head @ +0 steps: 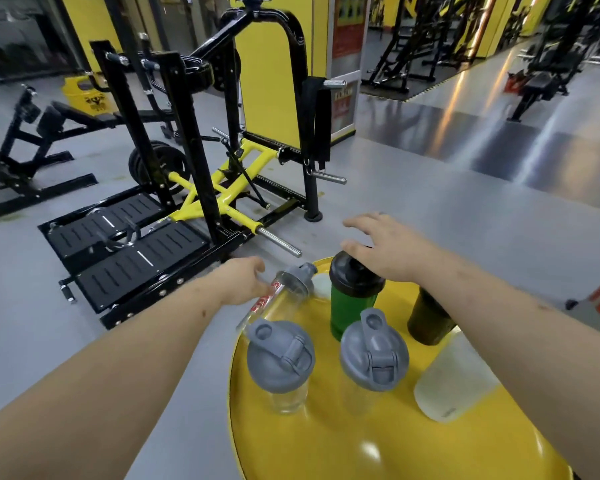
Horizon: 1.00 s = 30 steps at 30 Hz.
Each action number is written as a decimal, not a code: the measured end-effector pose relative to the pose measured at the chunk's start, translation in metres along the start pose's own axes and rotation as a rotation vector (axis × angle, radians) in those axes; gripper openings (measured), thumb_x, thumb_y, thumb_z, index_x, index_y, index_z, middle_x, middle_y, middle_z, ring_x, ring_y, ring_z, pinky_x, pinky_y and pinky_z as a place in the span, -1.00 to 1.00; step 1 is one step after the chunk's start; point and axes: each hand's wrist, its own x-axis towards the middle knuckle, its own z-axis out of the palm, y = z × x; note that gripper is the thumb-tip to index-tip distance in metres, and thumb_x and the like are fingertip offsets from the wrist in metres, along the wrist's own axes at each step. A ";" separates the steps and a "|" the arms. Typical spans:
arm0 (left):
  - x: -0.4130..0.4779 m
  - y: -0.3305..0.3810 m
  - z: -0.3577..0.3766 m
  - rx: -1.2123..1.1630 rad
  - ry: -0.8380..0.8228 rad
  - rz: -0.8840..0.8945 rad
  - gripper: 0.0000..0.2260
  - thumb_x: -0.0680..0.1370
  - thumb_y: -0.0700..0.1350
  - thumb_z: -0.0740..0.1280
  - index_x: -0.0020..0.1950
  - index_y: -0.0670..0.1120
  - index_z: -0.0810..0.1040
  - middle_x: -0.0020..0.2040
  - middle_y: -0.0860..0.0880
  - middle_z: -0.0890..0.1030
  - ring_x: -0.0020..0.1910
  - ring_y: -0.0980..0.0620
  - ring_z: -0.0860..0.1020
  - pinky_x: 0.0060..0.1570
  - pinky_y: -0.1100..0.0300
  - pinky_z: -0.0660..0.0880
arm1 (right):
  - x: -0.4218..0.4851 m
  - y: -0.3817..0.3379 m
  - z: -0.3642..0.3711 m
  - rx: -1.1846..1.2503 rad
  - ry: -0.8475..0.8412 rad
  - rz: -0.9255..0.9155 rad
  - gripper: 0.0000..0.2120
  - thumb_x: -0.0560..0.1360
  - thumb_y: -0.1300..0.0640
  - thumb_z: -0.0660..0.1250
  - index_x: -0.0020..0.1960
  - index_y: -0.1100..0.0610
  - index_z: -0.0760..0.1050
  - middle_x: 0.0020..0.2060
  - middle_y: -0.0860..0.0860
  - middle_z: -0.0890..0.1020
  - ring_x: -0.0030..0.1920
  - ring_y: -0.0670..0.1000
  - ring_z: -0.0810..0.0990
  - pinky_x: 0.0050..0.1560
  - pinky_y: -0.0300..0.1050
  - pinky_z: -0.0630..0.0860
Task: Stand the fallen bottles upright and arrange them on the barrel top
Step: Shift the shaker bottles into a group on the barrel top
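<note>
The yellow barrel top (326,427) fills the lower right. Two clear bottles with grey lids, one on the left (280,358) and one on the right (373,355), stand upright near me. Behind them a green bottle with a black lid (352,306) stands upright. My right hand (385,247) hovers palm down over its lid, fingers spread and thumb touching the lid. At the barrel's left rim a clear bottle with red lettering (281,292) leans tilted, and my left hand (243,282) holds its side. A dark olive bottle (426,320) and a frosted white bottle (454,379) stand partly hidden under my right forearm.
A small white object (321,284) sits behind the tilted bottle near the far rim. A black and yellow weight machine (201,188) stands on the grey floor just beyond the barrel, to the left. More gym machines line the back right.
</note>
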 end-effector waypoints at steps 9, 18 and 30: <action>0.030 0.010 0.031 -0.008 -0.080 0.014 -0.43 0.43 0.28 0.46 0.24 -0.06 0.43 -0.17 0.00 0.71 -0.21 0.05 0.64 -0.34 0.16 0.43 | 0.006 0.004 0.021 0.022 0.044 0.053 -0.52 0.62 -0.22 0.17 0.49 -0.10 0.37 0.46 0.00 0.39 0.44 0.05 0.35 0.46 0.03 0.25; 0.032 0.023 0.043 0.026 -0.045 0.082 -0.61 0.40 0.28 0.47 -0.16 -0.03 0.55 -0.30 0.01 0.67 -0.31 0.06 0.64 -0.38 0.20 0.46 | 0.004 0.008 0.025 0.070 0.064 0.056 -0.54 0.62 -0.21 0.17 0.47 -0.10 0.41 0.42 -0.01 0.44 0.41 0.05 0.39 0.46 0.06 0.27; 0.022 0.021 0.034 -0.090 -0.028 0.095 -0.66 0.44 0.19 0.48 -0.08 -0.05 0.52 -0.27 -0.04 0.70 -0.26 0.01 0.68 -0.31 0.16 0.56 | 0.003 0.002 0.024 0.089 0.055 0.061 -0.55 0.63 -0.18 0.17 0.49 -0.09 0.40 0.42 -0.01 0.45 0.41 0.04 0.37 0.43 0.03 0.31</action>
